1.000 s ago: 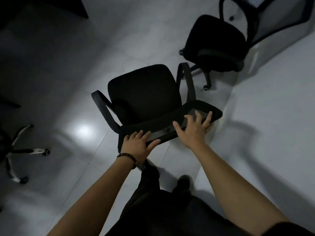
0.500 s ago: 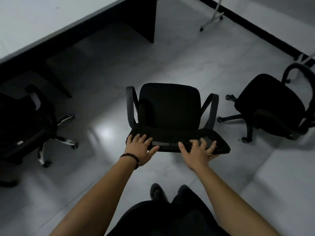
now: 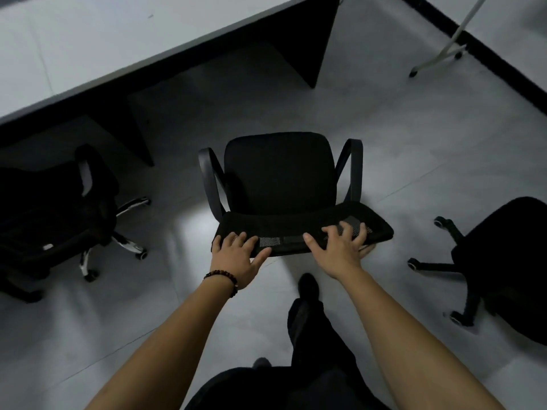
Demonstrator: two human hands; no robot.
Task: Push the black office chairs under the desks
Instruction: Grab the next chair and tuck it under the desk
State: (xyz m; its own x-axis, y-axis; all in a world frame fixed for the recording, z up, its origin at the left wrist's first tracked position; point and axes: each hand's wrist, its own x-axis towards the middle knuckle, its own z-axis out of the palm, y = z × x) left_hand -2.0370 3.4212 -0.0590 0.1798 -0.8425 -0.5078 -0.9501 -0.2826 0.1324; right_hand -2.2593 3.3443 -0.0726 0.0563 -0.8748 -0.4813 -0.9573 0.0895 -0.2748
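A black office chair [image 3: 279, 173] with two armrests stands in the middle of the floor, its seat facing the desk [image 3: 97, 45] at the top left. My left hand [image 3: 236, 255] grips the left end of its mesh backrest top. My right hand [image 3: 343, 247] grips the right end, fingers spread over the mesh. A gap of bare floor separates the chair from the desk's open knee space. Another black chair [image 3: 56, 214] stands at the left, close to the desk. A third black chair [image 3: 503, 261] stands at the right.
The desk has dark side panels [image 3: 310, 39]. A white wheeled stand [image 3: 441, 51] sits at the top right by a black skirting strip [image 3: 503, 63]. My legs and shoes [image 3: 307, 288] are just behind the held chair. The floor is pale tile.
The held chair has swung round to face the desk and rolled closer to it. The view has turned left, bringing the desk further in. Both hands stay on the backrest.
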